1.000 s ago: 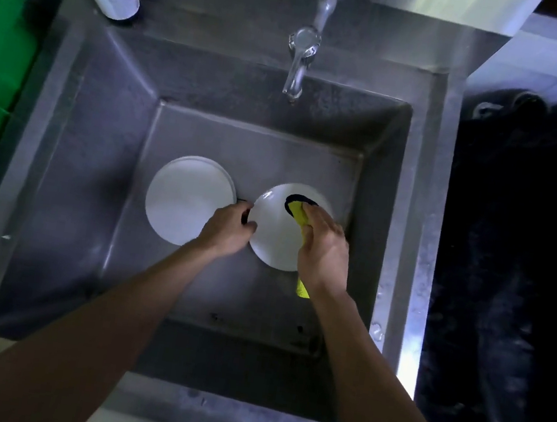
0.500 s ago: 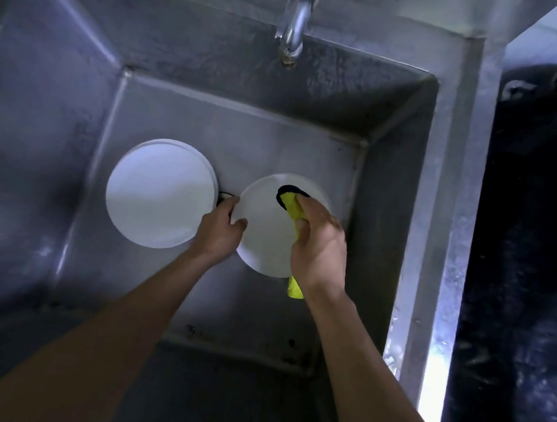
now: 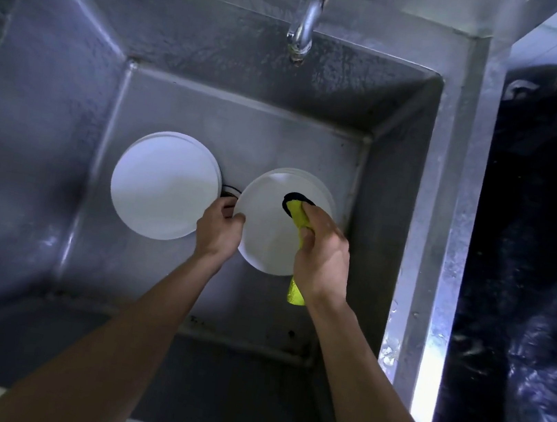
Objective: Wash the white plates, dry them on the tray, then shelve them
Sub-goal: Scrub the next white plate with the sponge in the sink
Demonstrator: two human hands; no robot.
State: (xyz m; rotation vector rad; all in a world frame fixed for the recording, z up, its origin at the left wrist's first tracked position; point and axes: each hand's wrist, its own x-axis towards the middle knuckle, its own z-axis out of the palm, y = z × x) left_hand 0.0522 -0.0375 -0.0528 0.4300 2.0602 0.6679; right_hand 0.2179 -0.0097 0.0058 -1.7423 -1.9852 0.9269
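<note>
Landmark: the steel sink (image 3: 398, 199), everything below is placed off that.
Plate being scrubbed: white plate (image 3: 267, 230) toward the right side of the sink floor, looks tipped up a bit off the bottom. Seems to be another rim peeking out behind it, so maybe a small stack there, can't say for sure.
Other plates: second white stack (image 3: 165, 186) lying flat on the left half of the sink floor, just beside the drain.
Left hand (image 3: 218, 229): fingers curled round the left rim of the plate being scrubbed, pinching it steady.
Right hand (image 3: 323, 253): wrapped round a yellow sponge (image 3: 296, 213), dark scrubby end pressed on the plate face.
Tap (image 3: 305, 12): over the back of the sink, no water visible.
Handling guess: stiff, breakable, probably slick once soapy. I'd grab by the rim, thumb on top, fingers under, and not knock it on the steel wall.
Progress: washing stage, no tray or shelf in view.
</note>
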